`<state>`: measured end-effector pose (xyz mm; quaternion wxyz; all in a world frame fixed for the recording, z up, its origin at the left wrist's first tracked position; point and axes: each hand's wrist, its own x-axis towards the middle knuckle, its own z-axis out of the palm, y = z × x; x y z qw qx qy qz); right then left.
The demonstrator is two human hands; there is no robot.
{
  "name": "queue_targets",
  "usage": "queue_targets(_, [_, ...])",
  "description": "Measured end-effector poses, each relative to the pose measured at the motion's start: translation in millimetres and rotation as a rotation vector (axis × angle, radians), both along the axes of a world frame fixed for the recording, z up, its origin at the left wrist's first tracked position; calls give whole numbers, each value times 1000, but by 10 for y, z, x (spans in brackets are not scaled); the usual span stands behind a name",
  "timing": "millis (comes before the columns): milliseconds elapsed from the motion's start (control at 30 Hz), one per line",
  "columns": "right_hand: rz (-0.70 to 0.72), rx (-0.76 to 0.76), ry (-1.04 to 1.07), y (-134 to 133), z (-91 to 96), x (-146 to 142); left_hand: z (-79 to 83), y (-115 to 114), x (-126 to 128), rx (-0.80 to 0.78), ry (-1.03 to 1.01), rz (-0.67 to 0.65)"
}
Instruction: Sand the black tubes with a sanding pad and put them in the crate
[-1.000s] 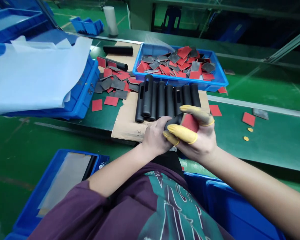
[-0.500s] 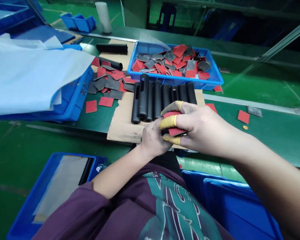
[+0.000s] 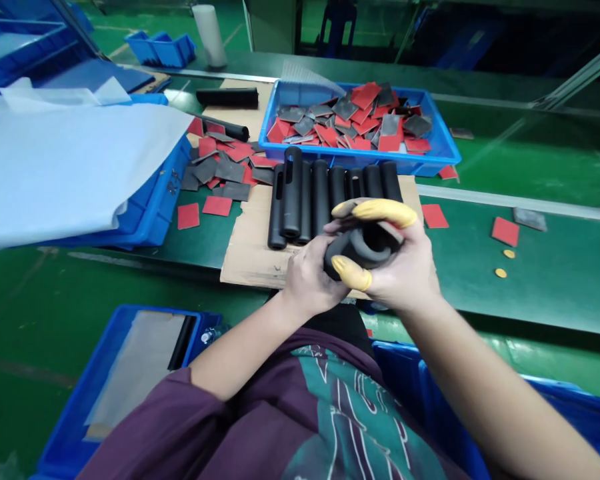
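My left hand [image 3: 310,277] is wrapped round a black tube [image 3: 347,252], whose open end tilts up toward me. My right hand [image 3: 405,260], with yellow finger cots on its fingers and thumb, curls round that open end. Between its palm and the tube shows the edge of a red-and-grey square pad [image 3: 391,231]; most of the pad is hidden. Just beyond both hands, several black tubes [image 3: 321,200] lie side by side on a cardboard sheet [image 3: 250,240], some with a slot cut in them.
A blue tray [image 3: 435,160] heaped with red and grey square pads stands behind the tubes. More loose pads [image 3: 230,171] lie at left, next to a blue crate covered with white sheet [image 3: 80,153]. At right are a red pad [image 3: 505,231] and small yellow discs [image 3: 509,254].
My right hand has turned and closed round the tube's end, pressing the red pad out of sight. The tube's open end now shows. A second yellow disc is visible on the table at right.
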<state>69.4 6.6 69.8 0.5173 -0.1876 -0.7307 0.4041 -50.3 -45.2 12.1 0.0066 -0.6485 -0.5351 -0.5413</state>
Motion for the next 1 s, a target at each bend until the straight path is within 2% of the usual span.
queue_targets(67, [-118, 58, 73, -87, -104, -52, 8, 3, 24, -54, 2, 19])
queue_targets(133, [-274, 196, 55, -146, -157, -77, 0, 13, 49, -79, 0, 38])
queue_targets(200, [-429, 371, -45, -174, -151, -73, -17, 30, 69, -106, 12, 62])
queue_targets(267, [-497, 525, -183, -173, -80, -47, -35, 54, 82, -140, 33, 85])
queue_targets(333, [-480, 604, -354, -149, 58, -16, -44, 79, 89, -149, 49, 113])
queue_targets(400, [-414, 615, -584, -104, 244, 6, -37, 104, 94, -115, 61, 136])
queue_targets(500, [-228, 544, -959, -2, 518, 23, -6, 131, 99, -106, 91, 107])
queue_targets(567, [-99, 456, -1068, 80, 637, 45, 13, 142, 99, -161, 82, 59])
queue_targets(667, [39, 327, -971, 203, 689, 129, 17, 145, 96, -198, 35, -10])
queue_targets(800, [195, 66, -705, 316, 593, 285, -11, 134, 91, -91, 25, -71])
queue_targets(900, [158, -81, -487, 301, 406, 309, -16, 139, 82, -59, -12, -98])
queue_targets(1000, [2, -142, -144, 184, 153, 188, 8, 153, 76, -114, -49, -84])
